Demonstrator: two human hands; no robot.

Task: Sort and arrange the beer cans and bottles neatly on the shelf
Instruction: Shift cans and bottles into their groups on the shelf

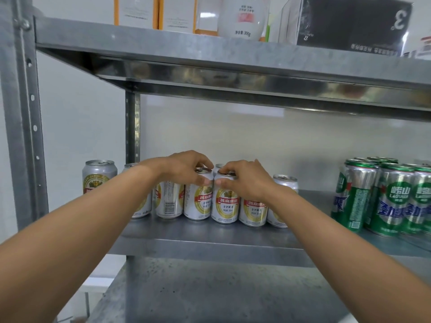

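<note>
The left hand (184, 167) is curling its fingers over the rim of a silver can (198, 201) in the front row on the middle shelf (210, 244). The right hand (245, 180) is gripping the neighbouring can (225, 206) likewise, and the two cans are touching. The forearms are hiding parts of the flanking cans, a rear can (219, 166) is barely showing between the hands, and the green cans (396, 203) are running off the right edge.

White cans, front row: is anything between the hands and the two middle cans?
Nothing visible does. The left hand grips the top of the left middle can, the right hand the right middle can beside it.
</note>
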